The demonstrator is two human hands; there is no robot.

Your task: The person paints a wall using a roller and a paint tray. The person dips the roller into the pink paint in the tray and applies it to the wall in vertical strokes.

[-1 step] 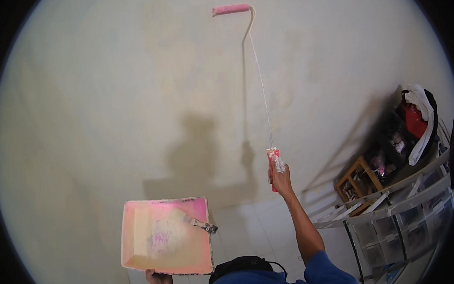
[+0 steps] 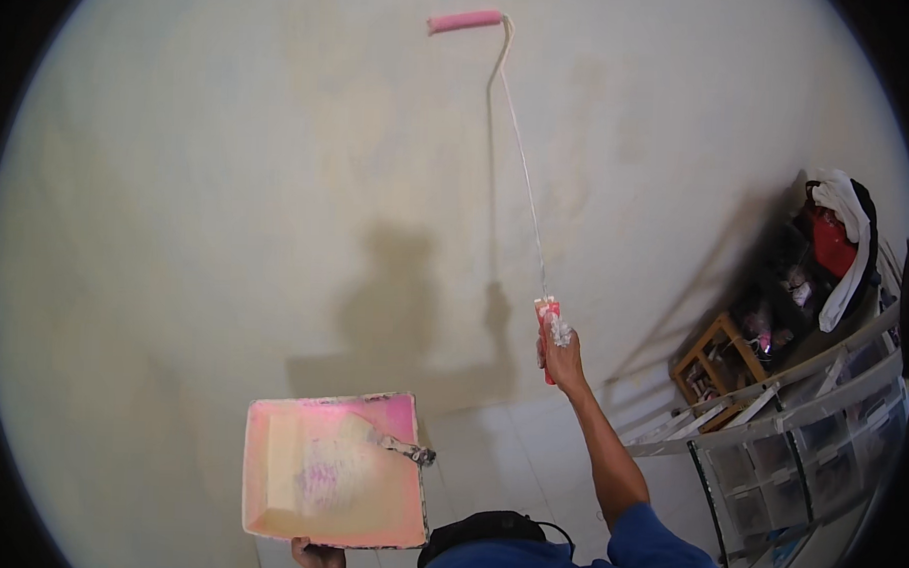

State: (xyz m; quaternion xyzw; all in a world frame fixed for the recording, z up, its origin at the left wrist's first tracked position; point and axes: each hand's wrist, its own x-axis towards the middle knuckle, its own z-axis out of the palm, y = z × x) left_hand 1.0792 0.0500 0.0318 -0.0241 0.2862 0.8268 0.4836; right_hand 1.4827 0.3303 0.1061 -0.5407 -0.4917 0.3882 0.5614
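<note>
Stretched up and forward, my right hand (image 2: 562, 356) is closed round the red handle of a paint roller (image 2: 466, 22). White paint clots the fingers and handle. A long thin wire frame runs up to its pink sleeve, which is against or close to the wall (image 2: 228, 176); I cannot tell whether it touches. At the lower left my left hand (image 2: 320, 558) grips the near edge of a paint tray (image 2: 278, 458), with the fingers partly hidden beneath. Pale yellow, pink and orange paint coats the tray. A paint-smeared brush (image 2: 409, 450) lies at its right edge.
Clear plastic drawers (image 2: 829, 457) stand at the lower right. Behind them are a wooden frame (image 2: 717, 363) and a dark heap with white cloth (image 2: 843, 207) and red fabric. Pale floor tiles (image 2: 509, 446) meet the wall, where my shadow falls.
The roller's sleeve has shifted very slightly down and to the right. Both hands and the tray are almost where they were.
</note>
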